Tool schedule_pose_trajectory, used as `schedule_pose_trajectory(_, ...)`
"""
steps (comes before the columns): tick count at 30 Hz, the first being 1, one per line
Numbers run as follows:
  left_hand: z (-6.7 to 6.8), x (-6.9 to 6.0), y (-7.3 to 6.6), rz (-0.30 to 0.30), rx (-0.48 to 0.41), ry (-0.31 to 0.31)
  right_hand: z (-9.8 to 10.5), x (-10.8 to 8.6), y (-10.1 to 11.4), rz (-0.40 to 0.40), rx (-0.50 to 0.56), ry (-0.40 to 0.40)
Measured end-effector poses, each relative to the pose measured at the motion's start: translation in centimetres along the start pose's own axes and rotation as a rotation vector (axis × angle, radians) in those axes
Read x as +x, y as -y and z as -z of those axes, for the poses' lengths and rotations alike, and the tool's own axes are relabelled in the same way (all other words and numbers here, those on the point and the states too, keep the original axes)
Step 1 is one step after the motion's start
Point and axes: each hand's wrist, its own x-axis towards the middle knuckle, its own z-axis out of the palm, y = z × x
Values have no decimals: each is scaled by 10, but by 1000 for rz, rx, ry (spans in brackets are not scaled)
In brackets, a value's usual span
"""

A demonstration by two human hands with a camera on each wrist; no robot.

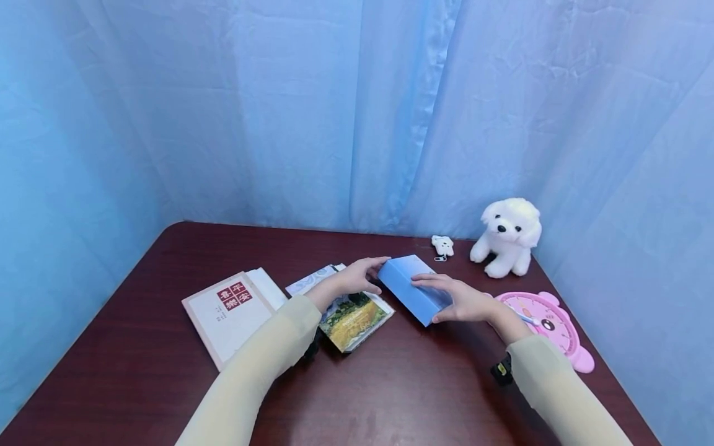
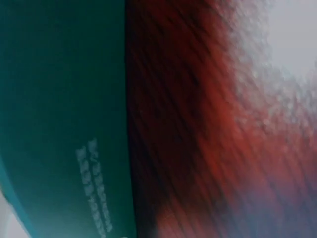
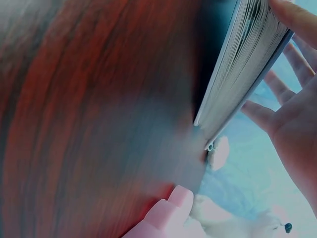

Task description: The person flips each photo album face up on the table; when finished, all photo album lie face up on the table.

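A thick blue book (image 1: pixel 409 288) is tilted near the middle of the table, between the two hands. My left hand (image 1: pixel 357 277) curves at its left end, with fingertips at the far left corner. The right hand (image 1: pixel 460 299) holds its right part, fingers over the upper cover and thumb at the near edge. In the right wrist view the page block of the book (image 3: pixel 247 59) faces the camera, with the right hand (image 3: pixel 294 119) beside it. A dark green panel with pale print (image 2: pixel 64 99) fills the left of the left wrist view; the left hand is out of that frame.
Left of the hands lie a pale book with red characters (image 1: pixel 229 306) and a stack topped by a landscape-painting cover (image 1: pixel 357 319). A white plush dog (image 1: pixel 507 238), a small white dog keychain (image 1: pixel 443 245) and a pink bear-shaped clock (image 1: pixel 549 325) are on the right.
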Motion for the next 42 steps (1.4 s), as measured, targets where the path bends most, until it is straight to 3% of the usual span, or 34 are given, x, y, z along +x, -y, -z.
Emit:
schedule_pose_trajectory(5, 1, 0, 5, -17, 39, 28, 0, -2, -2, 10, -12, 0)
schedule_pose_trajectory(12, 0, -4, 4, 20, 88, 85, 1, -6, -10, 22, -37, -12)
schedule_pose_trajectory(19, -2, -4, 5, 1, 84, 111, 5, -10, -13, -26, -13, 3)
schedule_pose_trajectory(28, -3, -2, 4, 39, 136, 150, 0, -14, -20, -42, -3, 3)
schedule_pose_trajectory(37, -3, -2, 0, 48, 148, 134, 3, -14, -17, -54, -13, 8)
schedule_pose_trajectory(42, 1, -8, -7, 17, 188, 78, 10, -13, -11, -49, -54, -35)
